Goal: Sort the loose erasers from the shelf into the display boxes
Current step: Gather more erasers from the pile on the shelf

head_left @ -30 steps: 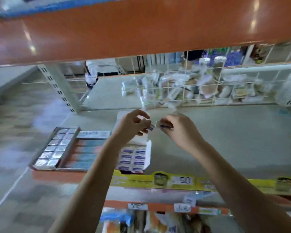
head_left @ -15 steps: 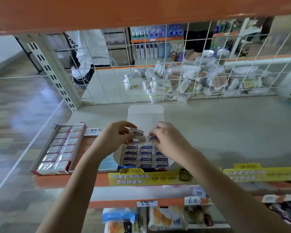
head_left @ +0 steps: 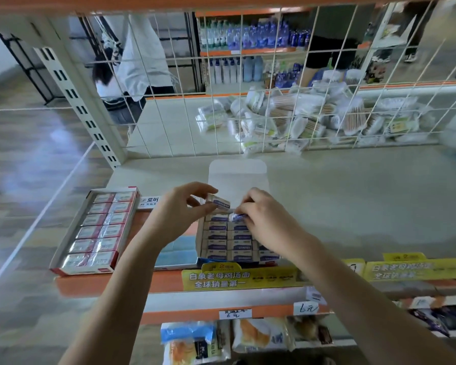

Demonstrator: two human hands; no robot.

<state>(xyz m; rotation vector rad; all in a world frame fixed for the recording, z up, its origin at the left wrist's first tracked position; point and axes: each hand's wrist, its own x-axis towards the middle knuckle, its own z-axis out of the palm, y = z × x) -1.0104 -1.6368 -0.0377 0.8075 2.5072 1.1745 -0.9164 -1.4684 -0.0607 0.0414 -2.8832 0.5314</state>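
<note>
Bright, even daylight-type light over shelf [head_left: 353,201]; pale surface near washed out toward back edge. Soft shadow under right forearm along shelf's front edge. Mild sheen on floor [head_left: 32,159] at left, smeared by blur. Wide-angle bend strong: wire grid [head_left: 248,83] and upright post [head_left: 74,101] curve and lean toward frame edges. Centre fairly sharp, printed labels readable; corners and lower packets soft, slight motion smear.

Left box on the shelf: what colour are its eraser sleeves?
Red and white, clearest in the head view.
</note>
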